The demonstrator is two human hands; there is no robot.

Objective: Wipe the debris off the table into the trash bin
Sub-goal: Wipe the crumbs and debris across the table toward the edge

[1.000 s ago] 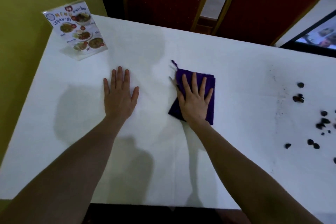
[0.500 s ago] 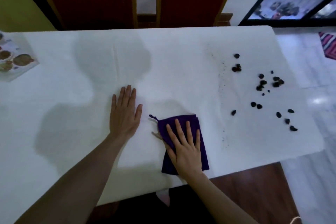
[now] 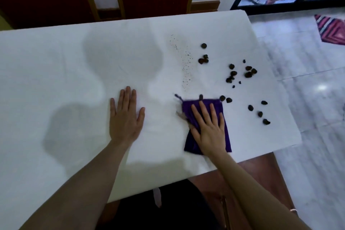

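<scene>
No readable text

Nothing on the table (image 3: 56, 73) or around it carries legible words, labels, brands or numbers.

Right hand (image 3: 209, 127) flat, fingers spread, pressing the purple cloth (image 3: 190, 117) onto the white table (image 3: 56, 80). Dark debris (image 3: 233, 74) lies scattered just beyond its fingertips and off to the right. Left hand (image 3: 126, 117) rests palm-down, well left of the cloth.

The right hand (image 3: 209, 127), pressed flat, has slid the folded purple cloth (image 3: 205, 127) rightward across the white bench (image 3: 56, 80). Its far edge now touches the nearest dark lumps of debris (image 3: 223, 98). The laminated menu card has left the view.
</scene>
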